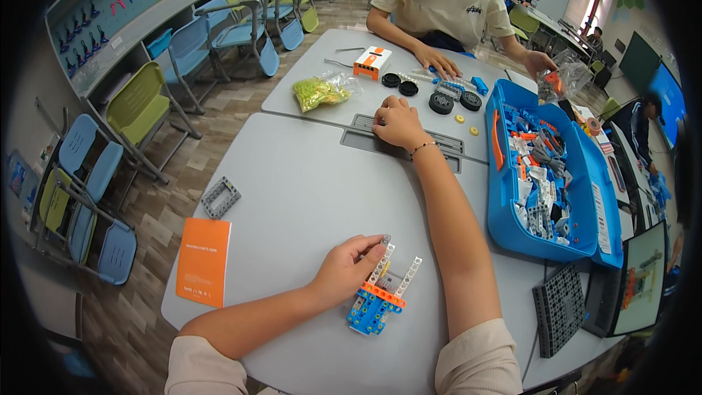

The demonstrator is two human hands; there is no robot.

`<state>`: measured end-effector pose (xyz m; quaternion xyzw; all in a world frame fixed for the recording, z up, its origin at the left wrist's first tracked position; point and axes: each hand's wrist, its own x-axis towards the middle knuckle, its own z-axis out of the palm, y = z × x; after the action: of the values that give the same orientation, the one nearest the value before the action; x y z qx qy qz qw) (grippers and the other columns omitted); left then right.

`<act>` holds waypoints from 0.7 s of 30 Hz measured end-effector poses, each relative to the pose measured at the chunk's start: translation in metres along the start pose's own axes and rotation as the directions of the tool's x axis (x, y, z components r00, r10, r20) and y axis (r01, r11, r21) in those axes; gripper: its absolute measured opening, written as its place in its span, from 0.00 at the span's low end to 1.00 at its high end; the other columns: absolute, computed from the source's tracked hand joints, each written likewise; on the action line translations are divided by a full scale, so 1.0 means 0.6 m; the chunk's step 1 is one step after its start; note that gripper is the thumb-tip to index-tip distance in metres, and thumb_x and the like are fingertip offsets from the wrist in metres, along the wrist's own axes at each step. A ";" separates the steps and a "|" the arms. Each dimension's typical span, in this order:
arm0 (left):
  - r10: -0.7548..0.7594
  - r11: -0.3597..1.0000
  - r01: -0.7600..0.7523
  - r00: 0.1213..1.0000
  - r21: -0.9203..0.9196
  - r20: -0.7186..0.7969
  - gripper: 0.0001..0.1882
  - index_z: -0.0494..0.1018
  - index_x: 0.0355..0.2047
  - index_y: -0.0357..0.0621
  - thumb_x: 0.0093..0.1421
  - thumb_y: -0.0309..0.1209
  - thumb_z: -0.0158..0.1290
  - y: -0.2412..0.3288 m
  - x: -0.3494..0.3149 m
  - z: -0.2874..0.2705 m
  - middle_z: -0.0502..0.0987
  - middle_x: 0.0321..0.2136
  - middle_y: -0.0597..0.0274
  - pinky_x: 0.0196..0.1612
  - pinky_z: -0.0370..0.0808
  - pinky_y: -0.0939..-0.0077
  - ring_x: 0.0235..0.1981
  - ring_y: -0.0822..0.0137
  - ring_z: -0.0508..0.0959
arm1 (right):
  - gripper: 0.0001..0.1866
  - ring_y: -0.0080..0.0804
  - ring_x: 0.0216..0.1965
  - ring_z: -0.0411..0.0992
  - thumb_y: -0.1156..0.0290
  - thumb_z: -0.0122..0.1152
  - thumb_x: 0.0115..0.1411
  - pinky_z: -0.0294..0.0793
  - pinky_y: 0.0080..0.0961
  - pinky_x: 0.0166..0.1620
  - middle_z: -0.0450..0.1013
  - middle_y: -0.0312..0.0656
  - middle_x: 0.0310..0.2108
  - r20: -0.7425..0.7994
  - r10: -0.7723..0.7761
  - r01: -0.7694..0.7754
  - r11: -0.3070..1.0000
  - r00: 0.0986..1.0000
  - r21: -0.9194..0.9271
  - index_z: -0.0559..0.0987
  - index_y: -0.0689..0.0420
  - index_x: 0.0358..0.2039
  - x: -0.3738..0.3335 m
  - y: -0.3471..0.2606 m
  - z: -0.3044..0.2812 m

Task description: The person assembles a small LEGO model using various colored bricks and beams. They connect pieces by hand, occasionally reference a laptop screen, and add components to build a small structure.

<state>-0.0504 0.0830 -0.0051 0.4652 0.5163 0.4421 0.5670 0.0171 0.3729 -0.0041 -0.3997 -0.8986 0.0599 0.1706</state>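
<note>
My left hand (346, 272) is closed, thumb and fingers pinching the end of a white beam on a plastic building-block model (378, 301). Blue blocks form the model's near end, an orange beam crosses it, and two white beams stick out away from me. A small grey piece (385, 239) shows at my left fingertips. My right hand (399, 124) reaches far forward over the grey slotted panel (355, 139) set in the table. Its fingers are curled together, and anything in them is hidden. Just beyond it lie black wheels (441, 102) and small yellow rings (474, 131).
A blue bin (504, 223) of mixed blocks stands at right, beside a black grid plate (559, 307) and a laptop (638, 285). At left lie an orange booklet (203, 263) and grey frame (220, 197). A green-filled bag (319, 93) and orange-white box (371, 63) sit near another person (447, 7).
</note>
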 end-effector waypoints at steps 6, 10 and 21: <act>0.003 0.998 -0.004 1.000 -0.055 -0.015 0.22 0.68 0.50 0.31 0.65 0.39 0.47 0.000 0.002 0.003 0.69 0.33 0.66 0.35 0.70 0.84 0.32 0.79 0.70 | 0.09 0.40 0.53 0.59 0.62 0.59 0.50 0.59 0.37 0.52 0.66 0.42 0.48 0.023 0.034 -0.035 0.998 0.999 0.058 0.79 0.53 0.27 0.006 0.008 0.014; 0.004 0.998 -0.005 1.000 -0.058 -0.008 0.22 0.67 0.50 0.31 0.65 0.39 0.46 -0.001 0.002 0.001 0.69 0.33 0.67 0.35 0.69 0.85 0.31 0.79 0.70 | 0.10 0.39 0.55 0.57 0.61 0.57 0.55 0.55 0.53 0.55 0.66 0.40 0.48 0.019 0.034 -0.035 0.998 0.999 0.055 0.79 0.53 0.30 0.003 0.005 0.014; -0.080 0.996 0.085 0.989 -0.036 0.128 0.21 0.68 0.51 0.33 0.65 0.38 0.46 0.009 0.004 -0.003 0.74 0.31 0.65 0.34 0.71 0.84 0.30 0.80 0.72 | 0.10 0.24 0.29 0.70 0.67 0.50 0.63 0.71 0.19 0.37 0.71 0.38 0.30 0.080 0.078 -0.106 0.424 0.994 0.899 0.73 0.59 0.40 -0.063 -0.091 -0.070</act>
<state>-0.0519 0.0866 -0.0002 0.4589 0.4887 0.3984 0.6260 0.0175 0.3074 0.0389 -0.2942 -0.7068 0.5447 0.3422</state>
